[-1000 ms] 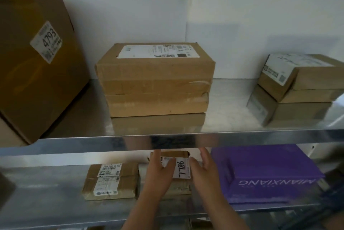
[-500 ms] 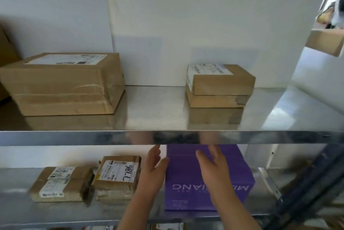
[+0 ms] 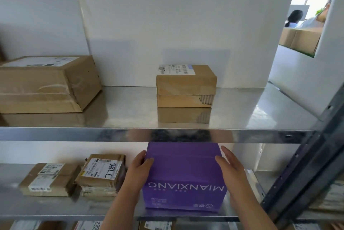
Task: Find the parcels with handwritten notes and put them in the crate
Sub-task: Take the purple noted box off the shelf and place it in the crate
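A purple box (image 3: 184, 175) printed MIANXIANG sits on the lower metal shelf (image 3: 55, 205). My left hand (image 3: 138, 171) presses its left side with the thumb on top. My right hand (image 3: 230, 170) is against its right side, fingers extended. Left of it, a small brown parcel (image 3: 101, 174) carries a label with handwritten black marks and rests on another parcel. Further left lies a flat brown parcel (image 3: 49, 179) with printed labels. On the upper shelf (image 3: 130, 107) stand a small stacked brown parcel (image 3: 186, 86) and a larger brown box (image 3: 46, 84). No crate is in view.
A dark shelf upright (image 3: 305, 170) runs diagonally at the right. More labelled parcels (image 3: 89, 226) show on the shelf below. White wall panels back the shelves. Beyond the opening at the upper right are a cardboard box (image 3: 299, 40) and people.
My view swung right along the shelves. Both hands left the handwritten-label parcel, moved right and closed onto the sides of the purple box.
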{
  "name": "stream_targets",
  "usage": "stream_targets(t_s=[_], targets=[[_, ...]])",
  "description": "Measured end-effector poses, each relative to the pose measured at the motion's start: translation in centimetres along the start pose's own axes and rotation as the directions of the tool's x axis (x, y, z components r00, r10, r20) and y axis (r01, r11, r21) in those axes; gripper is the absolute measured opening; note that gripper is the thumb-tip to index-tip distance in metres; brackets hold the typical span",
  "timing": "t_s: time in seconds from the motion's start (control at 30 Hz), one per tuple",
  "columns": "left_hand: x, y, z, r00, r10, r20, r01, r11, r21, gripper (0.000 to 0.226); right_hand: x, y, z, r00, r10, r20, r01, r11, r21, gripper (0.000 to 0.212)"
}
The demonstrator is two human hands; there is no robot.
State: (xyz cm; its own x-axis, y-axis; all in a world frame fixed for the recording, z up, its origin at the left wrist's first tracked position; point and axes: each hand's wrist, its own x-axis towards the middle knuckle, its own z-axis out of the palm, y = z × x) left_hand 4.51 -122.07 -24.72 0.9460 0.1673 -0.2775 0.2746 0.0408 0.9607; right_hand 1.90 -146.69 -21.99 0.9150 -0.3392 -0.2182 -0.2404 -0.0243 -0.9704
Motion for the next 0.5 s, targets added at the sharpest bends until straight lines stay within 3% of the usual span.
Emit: stream_targets(t_s=[0.1, 0.2, 0.27, 0.4, 0.5], targets=[[0.7, -0.3, 0.0, 0.999, -0.029, 0.031, 0.028, 0.999, 0.037, 0.030, 0.4, 0.7, 0.1, 0.997, 0.076, 0.025, -0.077, 0.996, 0.048, 0.048], [0.3, -0.5, 0.1, 1.000, -0.018, 0.008, 0.018, 1.000, 0.021, 0.027, 0.2, 0.5, 0.1, 0.995, 0.105, 0.003, -0.104, 0.988, 0.118, 0.028], [-0.1, -0.9, -0.1, 1.000, 0.001, -0.027, -0.001, 1.000, -0.012, 0.025, 0.1, 0.6, -0.2, 0.997, 0.065, -0.037, -0.062, 0.996, 0.069, 0.021], [-0.5, -2.4, -1.0, 0.997, 0.004, -0.083, -0.014, 0.993, -0.117, 0.025, -0.5, 1.6, -0.7, 0.991, 0.007, -0.135, -0.006, 1.000, 0.010, 0.037], [-1.1, -3.0, -1.9, 0.997, 0.020, -0.074, -0.032, 0.985, -0.168, 0.033, -1.6, 2.2, -1.0, 0.986, -0.032, -0.164, 0.031, 0.999, -0.006, 0.032]])
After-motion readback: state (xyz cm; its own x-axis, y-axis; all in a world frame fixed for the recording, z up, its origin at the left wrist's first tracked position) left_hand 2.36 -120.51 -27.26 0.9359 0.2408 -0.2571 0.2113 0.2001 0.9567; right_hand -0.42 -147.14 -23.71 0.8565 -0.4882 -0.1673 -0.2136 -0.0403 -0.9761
